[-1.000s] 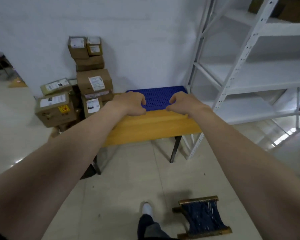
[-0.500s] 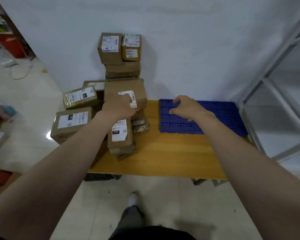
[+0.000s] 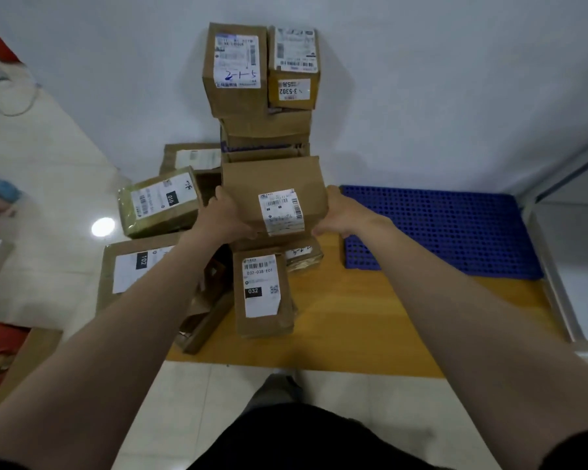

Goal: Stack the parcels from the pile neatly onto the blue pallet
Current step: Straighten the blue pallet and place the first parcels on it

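**Cardboard parcel gripped between both hands at the pile**

Brown cardboard parcel with a white barcode label point(image 3: 279, 184) sits mid-height in the pile, close to the white wall point(image 3: 421, 79). The left hand point(image 3: 230, 217) grips its left side and the right hand point(image 3: 336, 215) grips its right side. The fingers of both hands curl round the box edges. The hands are apart, with the parcel's width between them. Whether the parcel is lifted clear of the boxes beneath: cannot tell.

Pile, top down:
- Two boxes stand side by side and touching: a tall brown box with blue handwriting on its label point(image 3: 235, 96) and a smaller brown box labelled 3-5302 point(image 3: 294, 96).
- Flat brown cartons point(image 3: 265, 130) lie under those two, behind the gripped parcel.
- A long brown box labelled 032 point(image 3: 262, 320) lies below the gripped parcel on the yellow wooden table point(image 3: 370, 317).

Left of the pile, a tape-wrapped box labelled 010 point(image 3: 158, 201) rests tilted. A broad box labelled 102 point(image 3: 133, 269) lies nearer the camera, partly hidden by the left forearm.

The blue perforated plastic pallet point(image 3: 438, 228) lies flat on the right part of the table, its far edge at the wall. Its left edge is just beside the right hand. A white metal shelf frame point(image 3: 557, 266) borders the table on the right. Pale tiled floor point(image 3: 48, 164) surrounds the table.
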